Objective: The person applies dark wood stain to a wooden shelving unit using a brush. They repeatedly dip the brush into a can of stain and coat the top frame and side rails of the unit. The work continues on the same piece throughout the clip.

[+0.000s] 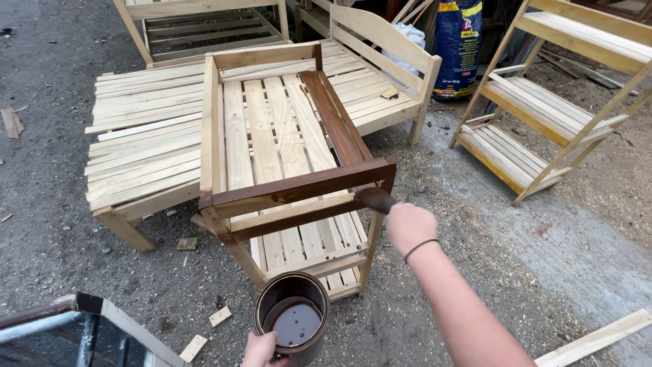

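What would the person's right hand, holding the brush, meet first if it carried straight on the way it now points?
The right hand points its brush up-left at the wooden rack; it would probably meet the stained front rail first, though depth is unclear.

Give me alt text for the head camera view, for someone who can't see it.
The right hand presses a dark-tipped brush against the front rail of a slatted wooden rack, whose front and right rails are stained dark brown. The left hand holds a brown can of dark liquid below. Unstained slatted wooden furniture stands around on gravel.
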